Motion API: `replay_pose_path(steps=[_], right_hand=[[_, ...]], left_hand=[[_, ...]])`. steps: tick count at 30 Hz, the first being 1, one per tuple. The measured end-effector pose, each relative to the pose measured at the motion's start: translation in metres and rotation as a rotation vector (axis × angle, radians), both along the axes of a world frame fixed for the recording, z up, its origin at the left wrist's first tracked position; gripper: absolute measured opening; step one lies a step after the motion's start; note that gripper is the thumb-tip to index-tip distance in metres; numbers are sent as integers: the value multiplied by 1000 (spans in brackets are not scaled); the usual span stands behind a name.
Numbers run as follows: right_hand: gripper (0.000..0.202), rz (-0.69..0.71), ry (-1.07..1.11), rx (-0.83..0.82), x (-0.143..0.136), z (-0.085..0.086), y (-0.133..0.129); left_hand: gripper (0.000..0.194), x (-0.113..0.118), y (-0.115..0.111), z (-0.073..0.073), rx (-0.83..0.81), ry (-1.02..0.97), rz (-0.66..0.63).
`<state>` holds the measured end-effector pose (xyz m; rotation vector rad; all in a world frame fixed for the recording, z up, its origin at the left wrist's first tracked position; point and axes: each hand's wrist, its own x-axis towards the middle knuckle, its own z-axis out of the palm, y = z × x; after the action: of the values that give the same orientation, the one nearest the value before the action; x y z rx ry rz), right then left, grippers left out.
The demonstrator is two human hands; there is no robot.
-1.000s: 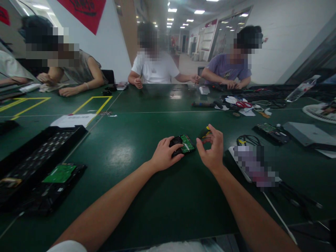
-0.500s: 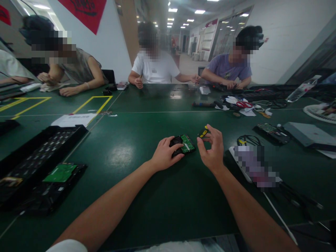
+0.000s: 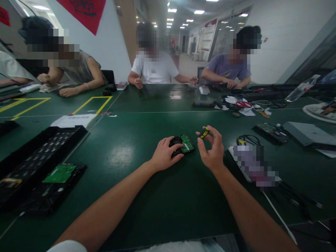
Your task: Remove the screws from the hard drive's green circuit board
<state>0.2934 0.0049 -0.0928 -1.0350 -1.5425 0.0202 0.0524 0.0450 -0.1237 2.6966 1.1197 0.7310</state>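
My left hand lies over a hard drive on the green table, its thumb and fingers gripping the near and far sides. The drive's green circuit board faces up, and the hand covers its left part. Just right of it, my right hand is raised, pinching a short screwdriver with a yellow and black handle between thumb and fingertips. The screwdriver is tilted, its lower end pointing left toward the drive without touching it. Its tip is too small to make out.
At left lie a long black case and another drive with a green board. To the right are a white power strip, cables, a drive and a grey box. Several people sit across the table.
The screwdriver has turned in my right fingers, its lower end swinging toward the drive, and the fingers have shifted slightly. My left hand and the hard drive stay in place.
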Motion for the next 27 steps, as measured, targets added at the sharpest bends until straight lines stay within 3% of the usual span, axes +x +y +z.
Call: replay_pose_path(steps=[8,15,22,27], right_hand=[[62,113,76,-74,-5,0,-2],[63,35,85,-63,-3,-1,2],[68,112,32,-81,-5,0,1],[68,68,16,-84,-5,-1,2]], left_hand=[[48,0,0,-1,4,-14,-5],[48,0,0,0,0,-10,-6],[49,0,0,0,-7,-16,-7],[49,0,0,1,-12,-13,-6]])
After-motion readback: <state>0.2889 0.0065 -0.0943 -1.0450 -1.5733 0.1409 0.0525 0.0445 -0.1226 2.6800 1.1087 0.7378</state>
